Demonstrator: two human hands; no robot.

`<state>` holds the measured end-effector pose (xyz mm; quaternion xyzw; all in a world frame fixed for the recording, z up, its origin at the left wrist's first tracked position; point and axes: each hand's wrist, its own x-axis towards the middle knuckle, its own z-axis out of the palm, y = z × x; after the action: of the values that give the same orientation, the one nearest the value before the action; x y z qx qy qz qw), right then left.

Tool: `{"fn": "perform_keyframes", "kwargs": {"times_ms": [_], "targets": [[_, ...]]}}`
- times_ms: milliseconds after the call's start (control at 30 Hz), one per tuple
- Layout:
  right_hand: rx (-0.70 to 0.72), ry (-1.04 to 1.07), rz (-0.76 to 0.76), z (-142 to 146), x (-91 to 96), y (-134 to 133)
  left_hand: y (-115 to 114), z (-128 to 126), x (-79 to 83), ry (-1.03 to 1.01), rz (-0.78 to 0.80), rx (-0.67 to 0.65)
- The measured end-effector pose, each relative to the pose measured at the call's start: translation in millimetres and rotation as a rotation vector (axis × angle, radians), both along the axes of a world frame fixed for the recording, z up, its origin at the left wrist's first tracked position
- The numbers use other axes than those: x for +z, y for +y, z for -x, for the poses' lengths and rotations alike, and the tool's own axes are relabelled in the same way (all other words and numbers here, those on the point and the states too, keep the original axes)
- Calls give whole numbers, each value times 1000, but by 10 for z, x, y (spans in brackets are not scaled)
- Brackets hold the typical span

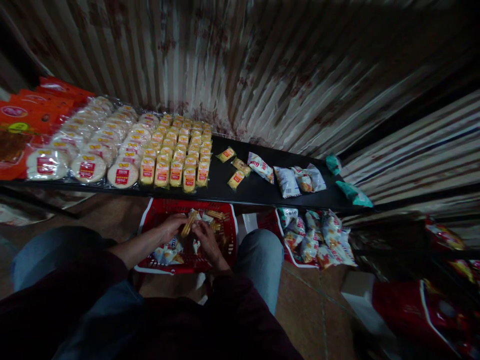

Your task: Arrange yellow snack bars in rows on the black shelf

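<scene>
Over a red shopping basket point(150, 214) between my knees, my left hand point(173, 226) pinches a small yellow wrapped snack pack point(187, 226) from the left. My right hand point(206, 240) has its fingers closed at the pack's right side. Inside the basket lie more yellow snack packs point(215, 214) behind my right hand and white-and-blue snack bags point(168, 252) beneath my left wrist. Dim light and the fingers hide part of the held pack, and its label cannot be read.
A black shelf point(240, 194) runs behind the basket. It bears orange bags point(41, 112), round white wrapped crackers point(87, 169), rows of yellow snack packs point(176, 172) and loose bags point(287, 181). Another red basket point(276, 225) of bags stands right of my knee, before a pleated curtain point(225, 75).
</scene>
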<state>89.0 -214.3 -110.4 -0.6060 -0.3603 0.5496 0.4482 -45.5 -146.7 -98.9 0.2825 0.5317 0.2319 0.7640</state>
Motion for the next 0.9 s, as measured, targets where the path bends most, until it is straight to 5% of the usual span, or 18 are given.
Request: {"fn": "perform_keyframes", "kwargs": {"times_ms": [233,667,900], "targets": [[95,-93,-71,-1,10,-11,-120,-32,75,152,-230,-55],[-100,-126,-207,-60,153,2,-127,-132,282,398,-750,-172],[-230,-81,-310,-192,474,45,-196,-302,568,313,-1028,-163]]}}
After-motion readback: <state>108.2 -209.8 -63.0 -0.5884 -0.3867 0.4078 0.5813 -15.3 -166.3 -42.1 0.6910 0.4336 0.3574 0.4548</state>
